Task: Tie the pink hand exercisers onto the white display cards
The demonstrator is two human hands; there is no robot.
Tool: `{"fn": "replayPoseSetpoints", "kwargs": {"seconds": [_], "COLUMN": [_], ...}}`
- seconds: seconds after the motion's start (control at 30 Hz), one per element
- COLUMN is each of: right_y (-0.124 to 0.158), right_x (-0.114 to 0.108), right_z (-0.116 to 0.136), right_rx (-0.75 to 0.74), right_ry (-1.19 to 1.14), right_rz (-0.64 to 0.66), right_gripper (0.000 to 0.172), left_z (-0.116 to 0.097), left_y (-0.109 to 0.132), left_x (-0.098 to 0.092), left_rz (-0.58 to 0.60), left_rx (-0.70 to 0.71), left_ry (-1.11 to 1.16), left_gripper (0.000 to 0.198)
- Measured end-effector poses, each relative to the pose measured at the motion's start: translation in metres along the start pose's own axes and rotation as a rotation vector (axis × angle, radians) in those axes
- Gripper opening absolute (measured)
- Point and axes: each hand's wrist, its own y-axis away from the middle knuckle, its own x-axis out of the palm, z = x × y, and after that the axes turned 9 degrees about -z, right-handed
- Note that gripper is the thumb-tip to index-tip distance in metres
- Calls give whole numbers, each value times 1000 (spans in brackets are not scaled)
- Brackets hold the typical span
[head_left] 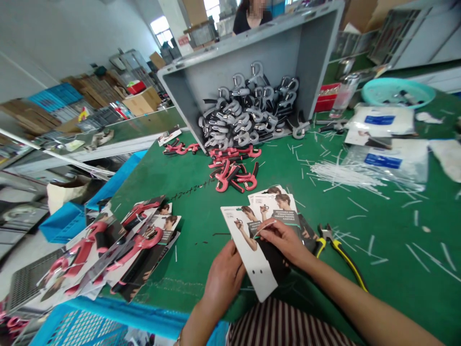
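Head view: a printed card (254, 254) is held above the near part of the green table (194, 240), its left edge clamped in the left hand (225, 269). By the right hand (283, 240), bent across its face, a thin white strip (264, 228) is pinched. The near table edge is crossed by the left forearm; bare surface is left toward the pile of packs (118, 245). Counted are one pair of pliers (338, 248), one grey crate (313, 57), two blue-labelled bags (382, 119).

"ADJUSTABLE" on printed card (286, 216), near; handwritten "200+200" (190, 193) on worktop (196, 223), left of cards. Other print too blurry.
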Motion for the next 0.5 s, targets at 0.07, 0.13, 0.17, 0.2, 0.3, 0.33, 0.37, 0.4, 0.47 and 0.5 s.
{"fn": "replayPoseSetpoints", "kwargs": {"seconds": [0.07, 0.13, 0.17, 0.2, 0.3, 0.33, 0.37, 0.4, 0.47, 0.5], "right_y": [-1, -4, -5, -6, -7, -7, -6, -5, -4, -4], "right_x": [-1, -2, -2, -2, 1, 1, 2, 2, 2, 2], "right_z": [3, 6, 7, 8, 8, 8, 7, 6, 6, 5], "right_rx": [14, 20, 12, -2, -23, -21, -17, -12, -2, 3], "right_ry": [2, 12, 23, 39, 79, 81, 78, 72, 57, 51], "right_rz": [44, 82, 91, 97, 105, 104, 96, 82, 47, 32], "right_gripper": [23, 22, 21, 21, 24, 24, 24, 24, 23, 23], "left_z": [0, -1, -1, -2, -4, -4, -3, -3, -1, 0], "left_y": [-2, -5, -7, -10, -22, -25, -27, -28, -26, -24], "left_x": [4, 8, 9, 11, 17, 19, 20, 21, 21, 21], "left_rz": [-53, -48, -50, -68, -219, -261, -279, -276, -237, -220], "left_rx": [-9, -39, -67, -110, -313, -371, -407, -414, -361, -326], "left_ry": [1, 57, 102, 156, 370, 434, 475, 487, 442, 407], "left_gripper": [37, 38, 39, 39, 36, 34, 32, 31, 31, 31]}}
